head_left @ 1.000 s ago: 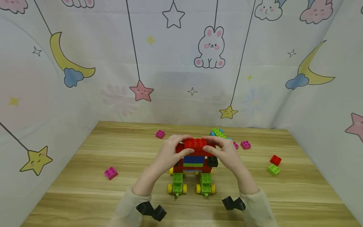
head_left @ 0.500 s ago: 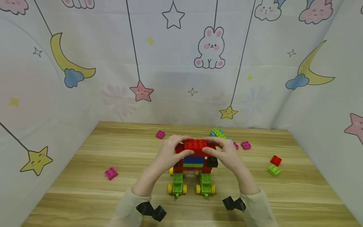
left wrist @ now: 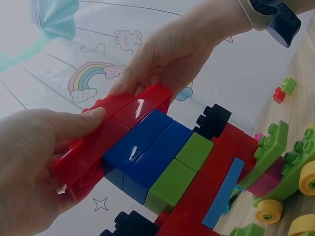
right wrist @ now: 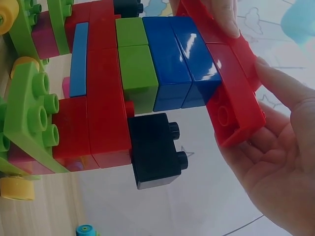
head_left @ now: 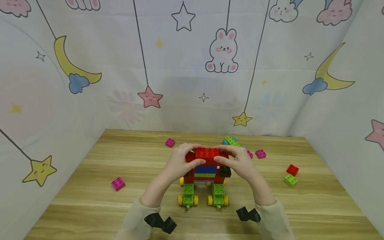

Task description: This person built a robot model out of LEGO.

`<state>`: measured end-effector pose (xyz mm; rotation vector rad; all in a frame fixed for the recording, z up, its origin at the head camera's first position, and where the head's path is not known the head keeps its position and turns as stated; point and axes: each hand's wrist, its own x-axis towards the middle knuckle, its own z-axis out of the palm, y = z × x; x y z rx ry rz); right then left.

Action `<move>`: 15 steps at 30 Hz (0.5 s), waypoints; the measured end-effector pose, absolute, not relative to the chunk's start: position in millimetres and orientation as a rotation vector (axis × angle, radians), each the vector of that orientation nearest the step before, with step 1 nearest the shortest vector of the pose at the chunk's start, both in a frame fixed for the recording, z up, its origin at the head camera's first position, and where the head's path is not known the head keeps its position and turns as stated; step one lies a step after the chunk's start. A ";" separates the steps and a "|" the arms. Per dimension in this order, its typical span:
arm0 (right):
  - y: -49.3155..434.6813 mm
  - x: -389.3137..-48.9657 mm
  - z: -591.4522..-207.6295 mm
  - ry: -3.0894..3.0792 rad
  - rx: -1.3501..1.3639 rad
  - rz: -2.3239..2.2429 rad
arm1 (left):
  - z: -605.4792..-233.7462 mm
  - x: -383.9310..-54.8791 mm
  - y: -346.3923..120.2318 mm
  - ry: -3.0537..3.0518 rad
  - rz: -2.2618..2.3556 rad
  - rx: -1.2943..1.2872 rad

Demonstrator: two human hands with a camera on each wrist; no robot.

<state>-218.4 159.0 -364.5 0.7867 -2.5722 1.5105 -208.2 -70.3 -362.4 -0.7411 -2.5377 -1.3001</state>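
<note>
A toy-brick build stands on the table, its green wheeled bases (head_left: 188, 190) with yellow wheels at the bottom. Above them come red bricks (right wrist: 106, 98), lime bricks (left wrist: 172, 191), blue bricks (left wrist: 147, 147) and black side bricks (right wrist: 153, 150). Red bricks (head_left: 207, 153) form the top row, which overhangs the blue ones on both sides. My left hand (head_left: 183, 159) grips the left end of this row, thumb on the near face and fingers behind. My right hand (head_left: 240, 160) holds the right end the same way. Each palm partly hides its end.
Loose pink bricks (head_left: 118, 183) lie at the left and the back. A lime wheeled piece (head_left: 232, 141) with blue wheels sits behind the build. To the right are a red brick (head_left: 292, 170) and a lime brick (head_left: 290, 180). A printed curtain (head_left: 192, 66) surrounds the table.
</note>
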 end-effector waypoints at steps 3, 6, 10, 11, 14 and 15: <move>159.1 -218.4 -363.8 -2.580 0.786 1.511 | -362.7 -208.4 -70.1 -2.534 -1.322 -0.741; 159.2 -218.1 -362.7 -2.587 0.784 1.504 | -363.4 -208.9 -70.2 -2.530 -1.333 -0.747; 158.9 -217.5 -361.1 -2.588 0.787 1.497 | -363.6 -208.9 -70.5 -2.529 -1.350 -0.750; 158.8 -217.5 -360.8 -2.589 0.789 1.498 | -363.7 -209.0 -70.6 -2.528 -1.353 -0.751; 158.7 -217.2 -360.7 -2.587 0.788 1.515 | -363.6 -208.9 -70.6 -2.527 -1.352 -0.753; 158.7 -217.2 -360.9 -2.585 0.788 1.521 | -363.6 -208.9 -70.5 -2.528 -1.346 -0.754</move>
